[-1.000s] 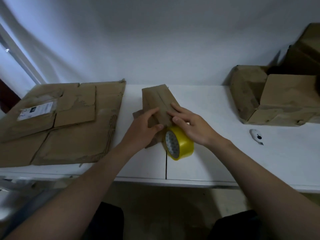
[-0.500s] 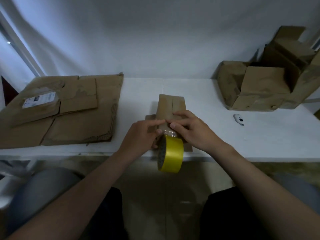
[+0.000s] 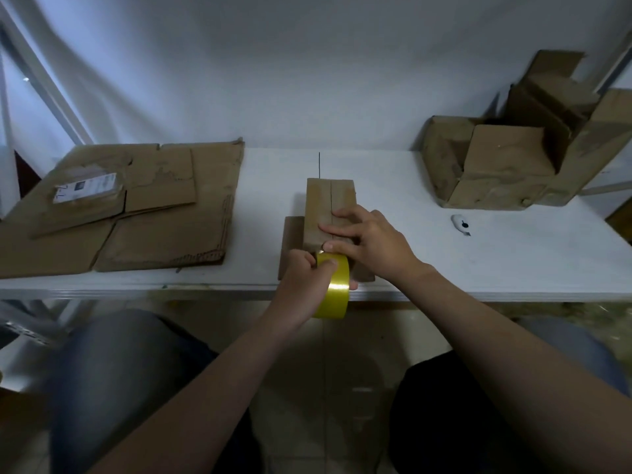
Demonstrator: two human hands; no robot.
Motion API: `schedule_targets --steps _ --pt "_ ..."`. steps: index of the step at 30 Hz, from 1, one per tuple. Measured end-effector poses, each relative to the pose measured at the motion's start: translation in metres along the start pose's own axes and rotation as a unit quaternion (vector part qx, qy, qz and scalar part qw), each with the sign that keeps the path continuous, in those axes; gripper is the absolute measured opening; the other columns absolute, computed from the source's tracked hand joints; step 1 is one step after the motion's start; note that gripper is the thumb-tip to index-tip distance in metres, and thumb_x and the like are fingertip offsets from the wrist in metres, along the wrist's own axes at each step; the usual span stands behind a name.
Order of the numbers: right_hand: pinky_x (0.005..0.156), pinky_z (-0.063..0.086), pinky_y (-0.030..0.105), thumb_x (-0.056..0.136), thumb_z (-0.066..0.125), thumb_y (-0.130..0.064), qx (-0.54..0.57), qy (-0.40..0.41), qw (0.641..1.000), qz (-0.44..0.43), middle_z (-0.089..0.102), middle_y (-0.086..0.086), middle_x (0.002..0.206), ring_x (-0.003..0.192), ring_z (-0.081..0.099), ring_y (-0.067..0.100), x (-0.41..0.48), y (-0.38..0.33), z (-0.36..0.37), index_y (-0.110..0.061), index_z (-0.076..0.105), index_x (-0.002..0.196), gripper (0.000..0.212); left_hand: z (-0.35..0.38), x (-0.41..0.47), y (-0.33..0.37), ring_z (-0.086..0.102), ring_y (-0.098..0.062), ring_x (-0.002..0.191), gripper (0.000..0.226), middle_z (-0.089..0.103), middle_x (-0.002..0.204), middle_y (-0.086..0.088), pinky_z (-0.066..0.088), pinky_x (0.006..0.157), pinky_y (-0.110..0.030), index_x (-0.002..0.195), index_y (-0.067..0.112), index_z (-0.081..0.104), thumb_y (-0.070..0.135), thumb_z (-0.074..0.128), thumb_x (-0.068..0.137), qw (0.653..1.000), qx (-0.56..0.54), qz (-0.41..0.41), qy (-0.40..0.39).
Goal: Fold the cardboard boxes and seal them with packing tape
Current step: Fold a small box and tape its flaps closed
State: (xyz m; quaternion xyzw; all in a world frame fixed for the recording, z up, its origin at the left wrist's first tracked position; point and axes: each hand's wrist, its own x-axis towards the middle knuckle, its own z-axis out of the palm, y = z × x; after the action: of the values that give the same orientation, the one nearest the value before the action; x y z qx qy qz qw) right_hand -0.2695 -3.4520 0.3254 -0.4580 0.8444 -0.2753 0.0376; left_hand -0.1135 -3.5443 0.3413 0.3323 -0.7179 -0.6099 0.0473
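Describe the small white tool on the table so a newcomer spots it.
On the white table, look right to the pile of cardboard boxes. Just in front of it lies the small white tool. Unlike the brown boxes, it is white with a black dot.

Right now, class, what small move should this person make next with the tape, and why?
Probably draw the tape roll away along the seam toward the far end of the box. The left hand grips the roll at the near end, the right hand presses the top down, and the seam looks bare beyond that hand, so it seems not yet sealed.
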Motion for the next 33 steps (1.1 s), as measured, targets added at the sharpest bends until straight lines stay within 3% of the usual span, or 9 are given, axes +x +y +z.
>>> schedule_targets --steps 2,6,9,13,15,17,23,28,33 --pt "0.093 0.049 0.041 0.088 0.062 -0.063 -0.008 0.011 1.000 -0.004 0.047 -0.024 0.142 0.117 0.043 0.018 0.000 0.002 0.001 -0.055 0.063 0.126 0.039 0.002 0.004 -0.005 0.072 -0.023 0.083 0.033 0.074 0.100 -0.011 0.061 0.067 -0.038 0.108 0.018 0.045 0.040 0.060 0.090 0.997 -0.044 -0.054 -0.032" --pt "0.090 0.051 0.040 0.087 0.062 -0.064 -0.007 0.041 0.999 -0.025 0.050 -0.021 0.141 0.117 0.043 0.017 0.000 0.004 0.008 -0.051 0.065 0.127 0.043 0.005 0.001 -0.024 0.076 -0.033 0.077 0.029 0.078 0.085 -0.011 0.062 0.062 -0.037 0.125 0.013 0.037 0.030 0.051 0.106 0.983 -0.101 -0.129 -0.077" --pt "0.082 0.053 0.040 0.085 0.057 -0.069 -0.038 0.075 0.996 -0.043 0.051 -0.019 0.141 0.114 0.047 0.019 -0.002 0.007 0.016 -0.050 0.064 0.130 0.050 0.011 0.001 -0.038 0.075 -0.032 0.073 0.030 0.076 0.098 -0.016 0.062 0.062 -0.042 0.117 0.025 0.034 0.036 0.057 0.102 0.984 -0.117 -0.117 -0.064" --pt "0.073 0.055 0.038 0.082 0.069 -0.062 -0.072 0.100 0.990 -0.071 0.053 -0.015 0.141 0.107 0.049 0.022 -0.002 0.013 0.023 -0.047 0.061 0.134 0.054 0.011 0.011 -0.044 0.073 -0.025 0.092 0.037 0.073 0.109 -0.009 0.059 0.085 -0.048 0.110 0.051 0.040 0.056 0.064 0.083 0.991 -0.085 -0.097 -0.030" --pt "0.073 0.053 0.036 0.081 0.073 -0.059 -0.074 0.104 0.989 -0.075 0.053 -0.014 0.140 0.107 0.049 0.023 0.000 0.015 0.024 -0.047 0.061 0.134 0.056 0.010 0.013 -0.041 0.075 -0.015 0.076 0.029 0.078 0.099 -0.009 0.060 0.067 -0.031 0.120 0.034 0.045 0.042 0.060 0.097 0.984 -0.134 -0.109 -0.054" --pt "0.075 0.052 0.037 0.080 0.075 -0.057 -0.080 0.099 0.988 -0.086 0.054 -0.012 0.141 0.107 0.049 0.024 0.002 0.017 0.023 -0.045 0.061 0.135 0.058 0.010 0.018 -0.042 0.074 -0.010 0.067 0.023 0.079 0.090 -0.009 0.054 0.058 -0.024 0.122 0.025 0.047 0.033 0.056 0.102 0.979 -0.155 -0.115 -0.063" --pt "0.074 0.054 0.043 0.080 0.072 -0.060 -0.090 0.106 0.984 -0.113 0.056 -0.006 0.140 0.103 0.052 0.026 0.008 0.026 0.026 -0.040 0.062 0.136 0.060 0.015 0.027 -0.050 0.076 -0.019 0.084 0.028 0.078 0.099 -0.009 0.059 0.081 -0.042 0.124 0.027 0.053 0.036 0.060 0.099 0.982 -0.155 -0.095 -0.056" --pt "0.076 0.054 0.046 0.082 0.064 -0.064 -0.091 0.113 0.983 -0.117 0.056 -0.006 0.141 0.102 0.052 0.028 0.014 0.030 0.028 -0.039 0.062 0.136 0.059 0.014 0.031 -0.048 0.075 -0.010 0.073 0.023 0.079 0.090 -0.005 0.056 0.062 -0.028 0.124 0.026 0.045 0.035 0.052 0.103 0.979 -0.130 -0.129 -0.092" --pt "0.080 0.053 0.047 0.085 0.061 -0.062 -0.112 0.109 0.980 -0.122 0.052 -0.003 0.147 0.104 0.053 0.032 0.014 0.028 0.028 -0.037 0.057 0.141 0.062 0.014 0.033 -0.050 0.074 -0.020 0.092 0.023 0.078 0.098 -0.006 0.059 0.072 -0.035 0.120 0.025 0.053 0.038 0.057 0.101 0.977 -0.132 -0.143 -0.085"
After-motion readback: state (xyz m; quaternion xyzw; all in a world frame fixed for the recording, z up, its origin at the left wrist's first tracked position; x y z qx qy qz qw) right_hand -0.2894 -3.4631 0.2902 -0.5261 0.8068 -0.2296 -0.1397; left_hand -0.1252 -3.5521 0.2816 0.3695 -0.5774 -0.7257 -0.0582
